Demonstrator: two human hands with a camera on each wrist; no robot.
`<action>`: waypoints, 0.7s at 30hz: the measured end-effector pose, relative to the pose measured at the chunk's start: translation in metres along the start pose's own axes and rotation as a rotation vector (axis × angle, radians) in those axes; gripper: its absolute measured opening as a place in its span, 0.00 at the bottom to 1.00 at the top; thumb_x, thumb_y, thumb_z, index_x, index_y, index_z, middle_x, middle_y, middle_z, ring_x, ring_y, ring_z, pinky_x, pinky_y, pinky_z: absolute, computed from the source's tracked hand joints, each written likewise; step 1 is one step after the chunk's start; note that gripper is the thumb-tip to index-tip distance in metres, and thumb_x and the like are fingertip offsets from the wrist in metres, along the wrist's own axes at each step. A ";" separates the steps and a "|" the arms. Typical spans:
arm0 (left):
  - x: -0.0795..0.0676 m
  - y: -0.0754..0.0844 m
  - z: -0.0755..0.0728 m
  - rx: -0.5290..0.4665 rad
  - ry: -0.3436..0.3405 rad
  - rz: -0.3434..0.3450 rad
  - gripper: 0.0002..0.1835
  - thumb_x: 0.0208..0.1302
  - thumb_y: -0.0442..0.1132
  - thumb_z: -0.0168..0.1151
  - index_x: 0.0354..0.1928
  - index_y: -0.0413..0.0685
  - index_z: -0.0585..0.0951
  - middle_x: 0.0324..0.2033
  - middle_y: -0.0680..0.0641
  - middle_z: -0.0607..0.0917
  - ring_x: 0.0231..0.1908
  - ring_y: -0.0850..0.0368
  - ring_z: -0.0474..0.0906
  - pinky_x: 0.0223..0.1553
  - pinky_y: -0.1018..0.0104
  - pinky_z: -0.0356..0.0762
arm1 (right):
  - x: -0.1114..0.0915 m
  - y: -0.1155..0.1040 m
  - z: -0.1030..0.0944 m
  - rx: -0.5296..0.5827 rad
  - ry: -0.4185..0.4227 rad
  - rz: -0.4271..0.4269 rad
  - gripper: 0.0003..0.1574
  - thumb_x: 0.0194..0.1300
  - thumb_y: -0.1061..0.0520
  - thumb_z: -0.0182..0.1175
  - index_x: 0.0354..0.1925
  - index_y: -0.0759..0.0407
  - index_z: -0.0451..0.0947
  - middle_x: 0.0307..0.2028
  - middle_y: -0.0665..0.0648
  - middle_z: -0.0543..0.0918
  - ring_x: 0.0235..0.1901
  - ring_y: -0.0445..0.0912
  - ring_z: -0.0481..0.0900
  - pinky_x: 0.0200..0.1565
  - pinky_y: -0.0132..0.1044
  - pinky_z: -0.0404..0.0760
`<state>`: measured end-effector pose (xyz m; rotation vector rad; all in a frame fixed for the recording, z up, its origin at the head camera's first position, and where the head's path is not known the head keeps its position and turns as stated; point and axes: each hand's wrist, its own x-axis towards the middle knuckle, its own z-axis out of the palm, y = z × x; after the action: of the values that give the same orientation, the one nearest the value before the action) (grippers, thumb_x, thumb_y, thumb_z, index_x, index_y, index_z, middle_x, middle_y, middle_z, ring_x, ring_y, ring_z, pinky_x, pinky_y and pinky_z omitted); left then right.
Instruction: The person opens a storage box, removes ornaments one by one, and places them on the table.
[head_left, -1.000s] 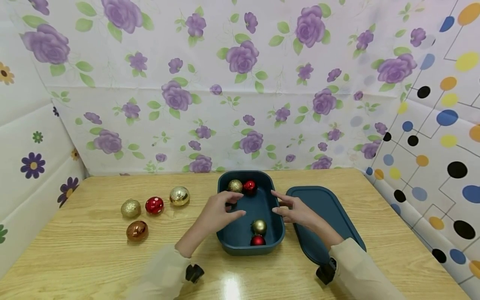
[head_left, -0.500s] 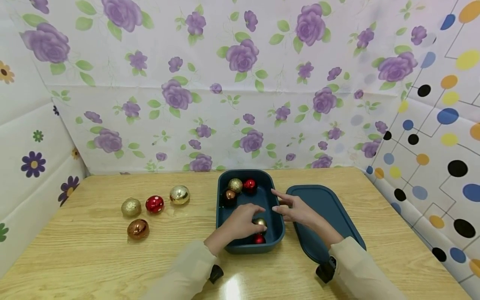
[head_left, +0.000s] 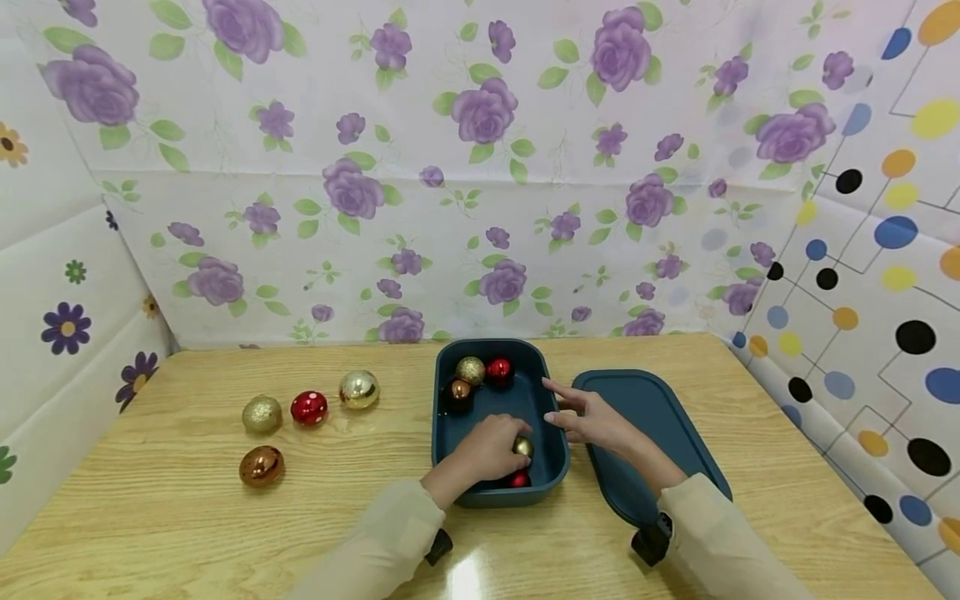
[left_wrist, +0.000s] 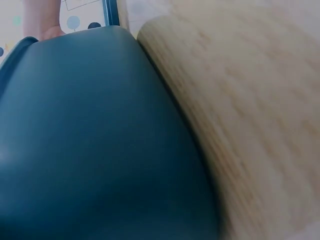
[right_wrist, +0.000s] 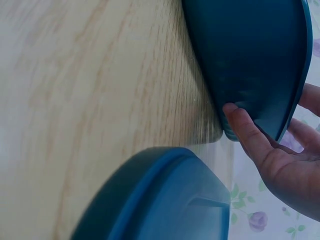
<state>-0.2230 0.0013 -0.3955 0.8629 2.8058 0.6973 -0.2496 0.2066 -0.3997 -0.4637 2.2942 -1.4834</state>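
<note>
Inside a dark blue rectangular box (head_left: pixel 491 497), my left hand (head_left: pixel 491 446) pinches a gold bauble (head_left: pixel 523 447) between thumb and fingers. Just below it a red bauble (head_left: pixel 519 478) is partly hidden. At the box's far end lie a glittery gold bauble (head_left: pixel 471 371), a red bauble (head_left: pixel 500 372) and a brown bauble (head_left: pixel 460 391). My right hand (head_left: pixel 596 423) rests at the box's right rim, some fingers over the rim. In the right wrist view one straight finger (right_wrist: pixel 247 130) touches the outer wall. The left wrist view shows mostly the box's outer side (left_wrist: pixel 100 130).
A dark blue lid (head_left: pixel 637 408) lies right of the box, partly under my right forearm. On the table's left are a glittery gold ball (head_left: pixel 262 415), a spotted red ball (head_left: pixel 309 408), a shiny gold ball (head_left: pixel 359 389) and a copper ball (head_left: pixel 262 467). Patterned cloth walls surround the table.
My left hand has moved from the box's left side toward the near baubles and closed round the gold one. The copper ball on the table has rolled slightly left. My right hand stays put.
</note>
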 end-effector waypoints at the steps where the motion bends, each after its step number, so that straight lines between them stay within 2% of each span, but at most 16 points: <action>1: 0.000 0.000 0.000 0.004 0.003 0.002 0.18 0.54 0.39 0.66 0.47 0.42 0.80 0.43 0.45 0.81 0.44 0.53 0.76 0.43 0.63 0.75 | 0.000 0.000 0.000 0.001 -0.002 0.001 0.41 0.64 0.49 0.56 0.70 0.48 0.50 0.64 0.74 0.54 0.35 0.53 0.74 0.32 0.43 0.75; 4: 0.000 0.000 0.001 0.003 0.008 0.005 0.16 0.54 0.38 0.66 0.46 0.42 0.81 0.42 0.46 0.82 0.42 0.54 0.77 0.42 0.64 0.75 | 0.000 0.000 0.000 0.004 -0.006 0.003 0.41 0.64 0.49 0.56 0.70 0.48 0.50 0.64 0.75 0.54 0.26 0.49 0.68 0.30 0.44 0.71; 6: 0.000 0.000 0.002 0.000 0.010 0.006 0.16 0.54 0.38 0.66 0.45 0.42 0.81 0.41 0.46 0.82 0.41 0.54 0.77 0.41 0.64 0.75 | -0.001 0.000 0.000 -0.001 0.000 0.003 0.41 0.64 0.49 0.56 0.70 0.49 0.50 0.64 0.75 0.54 0.38 0.50 0.74 0.32 0.44 0.73; 7: 0.001 0.000 0.002 -0.001 0.010 0.007 0.16 0.54 0.38 0.66 0.45 0.42 0.81 0.41 0.46 0.82 0.41 0.54 0.77 0.41 0.64 0.75 | -0.001 0.000 0.001 -0.002 0.003 0.004 0.41 0.64 0.49 0.56 0.70 0.49 0.50 0.64 0.75 0.54 0.45 0.53 0.73 0.33 0.44 0.74; 9: 0.001 -0.001 0.002 -0.002 0.012 0.012 0.16 0.53 0.38 0.66 0.45 0.43 0.82 0.40 0.46 0.82 0.41 0.54 0.77 0.41 0.65 0.75 | -0.001 -0.001 0.001 0.000 0.007 0.008 0.41 0.64 0.49 0.56 0.70 0.48 0.50 0.64 0.74 0.54 0.47 0.59 0.71 0.34 0.45 0.74; 11: 0.000 -0.002 0.001 -0.005 0.023 0.023 0.16 0.53 0.38 0.66 0.45 0.43 0.82 0.40 0.46 0.82 0.41 0.55 0.77 0.40 0.66 0.75 | -0.001 -0.001 0.001 -0.003 0.010 0.011 0.41 0.64 0.48 0.56 0.70 0.48 0.50 0.65 0.74 0.54 0.54 0.61 0.67 0.37 0.44 0.76; 12: 0.000 -0.002 -0.001 -0.011 0.033 0.026 0.16 0.53 0.38 0.66 0.45 0.43 0.82 0.40 0.47 0.82 0.40 0.55 0.77 0.40 0.66 0.75 | -0.001 -0.001 0.001 -0.002 0.007 0.012 0.41 0.64 0.48 0.56 0.70 0.48 0.50 0.65 0.74 0.54 0.52 0.63 0.68 0.36 0.44 0.76; 15: -0.003 -0.003 -0.009 -0.042 0.073 0.032 0.16 0.54 0.38 0.66 0.46 0.42 0.81 0.41 0.47 0.82 0.39 0.57 0.78 0.37 0.68 0.75 | -0.001 0.000 0.002 -0.001 0.003 0.014 0.42 0.64 0.48 0.56 0.70 0.49 0.50 0.64 0.75 0.53 0.51 0.63 0.68 0.35 0.44 0.76; 16: -0.004 -0.003 -0.013 -0.056 0.091 0.035 0.17 0.54 0.38 0.66 0.46 0.42 0.81 0.41 0.46 0.82 0.38 0.57 0.78 0.37 0.68 0.76 | -0.001 0.000 0.001 -0.003 0.005 0.012 0.42 0.64 0.48 0.56 0.70 0.50 0.50 0.64 0.75 0.54 0.55 0.62 0.66 0.36 0.43 0.76; 18: -0.008 -0.004 -0.022 -0.090 0.124 0.039 0.17 0.54 0.38 0.66 0.47 0.41 0.80 0.42 0.46 0.82 0.37 0.57 0.78 0.36 0.69 0.76 | -0.001 0.000 0.001 0.003 0.003 0.013 0.42 0.64 0.48 0.56 0.70 0.50 0.49 0.64 0.75 0.53 0.55 0.62 0.67 0.36 0.45 0.76; 21: -0.016 -0.008 -0.036 -0.127 0.178 0.060 0.18 0.55 0.38 0.65 0.48 0.41 0.79 0.43 0.45 0.81 0.38 0.56 0.78 0.36 0.67 0.76 | 0.000 0.000 0.001 0.005 0.007 0.013 0.42 0.64 0.48 0.56 0.70 0.50 0.50 0.64 0.75 0.54 0.60 0.62 0.63 0.40 0.45 0.77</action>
<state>-0.2223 -0.0272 -0.3678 0.9075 2.8590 0.9972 -0.2488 0.2058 -0.3998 -0.4422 2.2942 -1.4869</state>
